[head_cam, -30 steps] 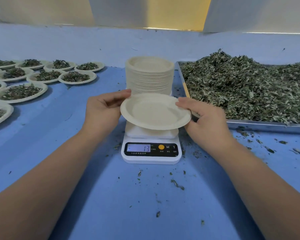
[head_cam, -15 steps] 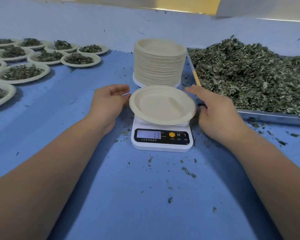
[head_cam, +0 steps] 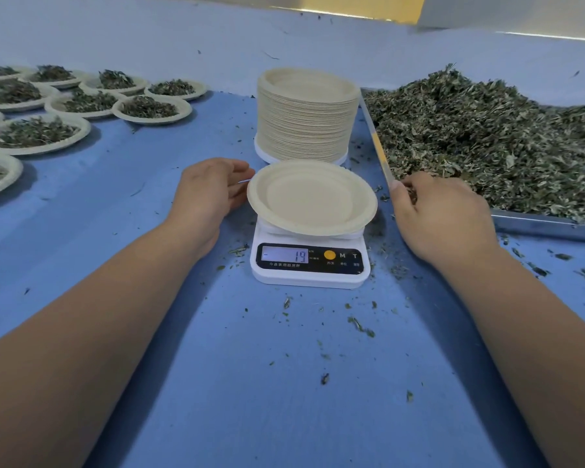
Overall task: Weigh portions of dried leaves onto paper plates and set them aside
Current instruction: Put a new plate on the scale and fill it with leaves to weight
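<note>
Cream round paper plate (head_cam: 311, 197) sits empty on the white digital scale (head_cam: 309, 265), just right of the relaxed fingers of the left hand (head_cam: 210, 194); the fingers of the right hand (head_cam: 443, 214), further right, curl around dried green leaves (head_cam: 487, 140).

Your blue counter (head_cam: 149, 231) carries a white digital scale (head_cam: 309, 265) at centre, a tall stack of beige paper plates (head_cam: 306, 116) just behind it, a steel tray (head_cam: 547, 226) on your right, leaf-filled paper plates (head_cam: 151, 109) on your left, and scattered leaf crumbs (head_cam: 360, 325).
</note>
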A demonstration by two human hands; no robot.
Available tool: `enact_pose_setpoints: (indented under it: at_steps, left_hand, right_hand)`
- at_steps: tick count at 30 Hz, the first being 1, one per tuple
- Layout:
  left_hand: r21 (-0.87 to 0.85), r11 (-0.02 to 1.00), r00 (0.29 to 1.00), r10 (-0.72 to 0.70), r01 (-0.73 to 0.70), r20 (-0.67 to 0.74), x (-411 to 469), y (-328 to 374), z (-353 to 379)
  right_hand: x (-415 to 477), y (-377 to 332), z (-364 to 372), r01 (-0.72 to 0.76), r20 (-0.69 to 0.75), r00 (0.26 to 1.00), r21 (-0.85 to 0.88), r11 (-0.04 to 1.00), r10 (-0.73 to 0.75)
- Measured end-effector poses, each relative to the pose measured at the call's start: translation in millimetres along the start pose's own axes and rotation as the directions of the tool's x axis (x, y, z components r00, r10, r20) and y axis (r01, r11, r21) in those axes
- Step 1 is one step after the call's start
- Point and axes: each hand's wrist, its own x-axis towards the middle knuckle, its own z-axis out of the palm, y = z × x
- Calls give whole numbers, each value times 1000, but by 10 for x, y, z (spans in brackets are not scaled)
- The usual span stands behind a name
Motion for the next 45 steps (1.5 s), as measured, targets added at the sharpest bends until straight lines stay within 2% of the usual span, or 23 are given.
enact_pose_setpoints:
  at_steps: [4,18,25,27,29,31,34,36,38,41,45]
  left_hand:
    - [2,1000,1000,-8,8,-8,-15,15,7]
    - [18,1000,1000,-16,16,-12,-21,2,11]
    - [-27,999,1000,-18,17,-16,-4,0,-14]
    - [-22,1000,1000,-16,16,-10,1,-5,-9]
    - [-24,1000,1000,-20,19,-11,2,-8,-10]
    - [-32,999,1000,-19,19,-17,12,-8,-15]
    - [-38,999,1000,-13,13,-12,19,-17,-20]
    - [-46,999,1000,-21,20,-8,23,-16,-27]
    - [-48,998,1000,-29,28,-8,24,-11,-27]
    - [-48,998,1000,-28,27,-9,19,-8,-23]
    - [-14,1000,1000,-6,6,-11,8,-17,-17]
  right_hand:
    - [-13,35,36,-43,62,997,-135,990,51]
    - [34,114,101,32,44,999,-94,995,-28]
    - [83,92,50,-9,48,999,-57,998,12]
    - [176,57,23,-66,158,985,-67,996,76]
    - [344,15,2,-138,336,929,-77,987,156]
    - [531,-9,-19,-215,452,868,-29,976,205]
    - [691,-9,-35,-297,564,802,94,950,195]
    - [706,-15,-14,-268,604,783,112,957,149]
    - [668,0,14,-179,543,835,108,978,93]
    - [622,75,68,-54,362,932,126,991,5]
    - [523,152,129,15,179,983,166,986,-46]
